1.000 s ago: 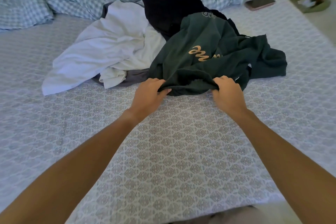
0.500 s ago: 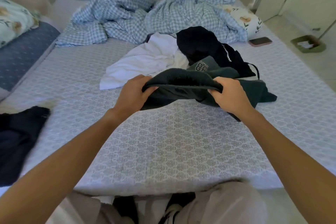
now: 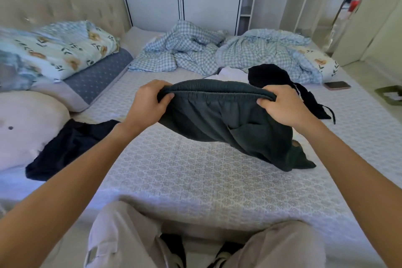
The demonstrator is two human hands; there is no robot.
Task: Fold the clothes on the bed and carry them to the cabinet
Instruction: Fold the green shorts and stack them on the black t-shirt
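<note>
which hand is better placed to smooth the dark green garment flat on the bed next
Right, probably. The dark green garment hangs toward the right hand, its low end touching the bed on that side; the left hand can keep the waistband.

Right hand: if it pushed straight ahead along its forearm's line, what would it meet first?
Probably the black garment lying just beyond the right hand, which grips the dark green shorts at the waistband. The white garment sits slightly to its left. Depth is uncertain.
</note>
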